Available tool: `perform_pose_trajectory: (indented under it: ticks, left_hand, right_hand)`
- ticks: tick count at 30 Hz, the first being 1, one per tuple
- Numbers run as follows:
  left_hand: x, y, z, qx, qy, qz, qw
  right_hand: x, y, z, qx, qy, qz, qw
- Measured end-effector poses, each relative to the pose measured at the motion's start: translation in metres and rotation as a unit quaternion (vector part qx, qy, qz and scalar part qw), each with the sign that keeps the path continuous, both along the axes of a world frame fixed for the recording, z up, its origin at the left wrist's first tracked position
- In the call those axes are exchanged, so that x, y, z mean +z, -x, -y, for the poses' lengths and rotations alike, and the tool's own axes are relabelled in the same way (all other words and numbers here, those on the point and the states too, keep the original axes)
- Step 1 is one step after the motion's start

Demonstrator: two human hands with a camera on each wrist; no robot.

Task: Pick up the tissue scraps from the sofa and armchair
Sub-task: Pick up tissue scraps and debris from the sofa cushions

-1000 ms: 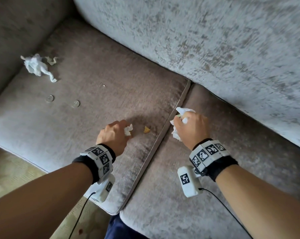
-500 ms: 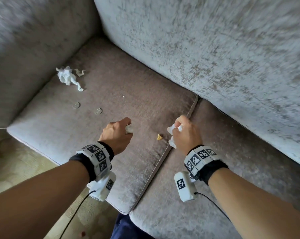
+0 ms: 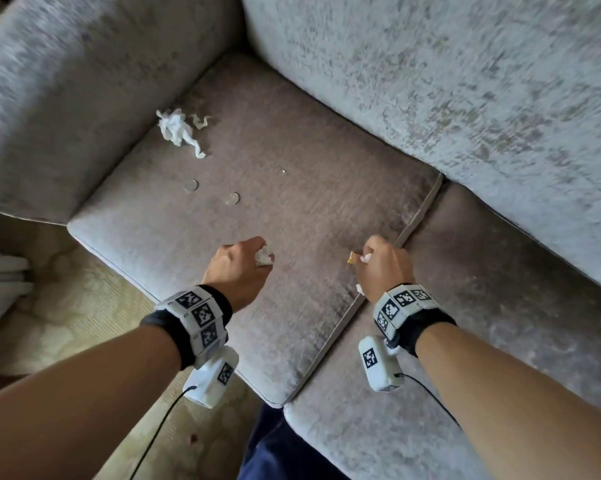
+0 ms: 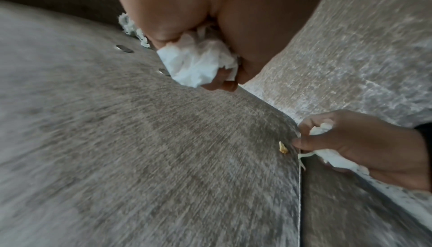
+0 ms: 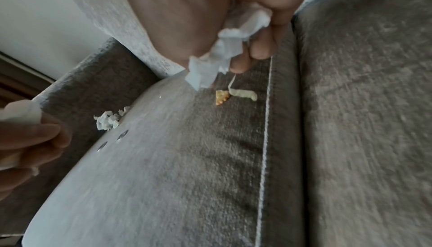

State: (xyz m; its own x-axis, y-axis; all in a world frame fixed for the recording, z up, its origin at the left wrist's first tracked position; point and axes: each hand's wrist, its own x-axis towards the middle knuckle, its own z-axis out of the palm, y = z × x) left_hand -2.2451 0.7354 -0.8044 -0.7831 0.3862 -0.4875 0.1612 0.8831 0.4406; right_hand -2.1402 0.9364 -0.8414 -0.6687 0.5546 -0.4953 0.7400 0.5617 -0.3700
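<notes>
My left hand is curled round a crumpled white tissue wad above the front of the left seat cushion. My right hand grips another bunch of tissue at the seam between the two cushions. A thin twisted tissue strip lies on the cushion just under its fingers, beside a small orange crumb. A larger torn tissue scrap and a small shred lie at the cushion's far left corner by the armrest.
Two coins lie on the left cushion between the far scraps and my hands. The sofa backrest rises behind, the armrest to the left. Patterned carpet lies below the sofa's front edge.
The view has swung so that more of the left cushion and armrest shows. My right hand has closed tighter round its tissue and come down to the seam by the crumb. The left hand keeps its wad.
</notes>
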Motion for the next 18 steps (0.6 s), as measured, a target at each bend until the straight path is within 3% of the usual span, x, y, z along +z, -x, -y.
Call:
perform_pose_trajectory:
  ticks: [18]
  left_hand:
    - [0.008,-0.001,0.016,0.045,0.023,-0.033,0.998]
  right_hand:
    - [-0.023,0.008,0.011,0.036,-0.01,0.032,0.999]
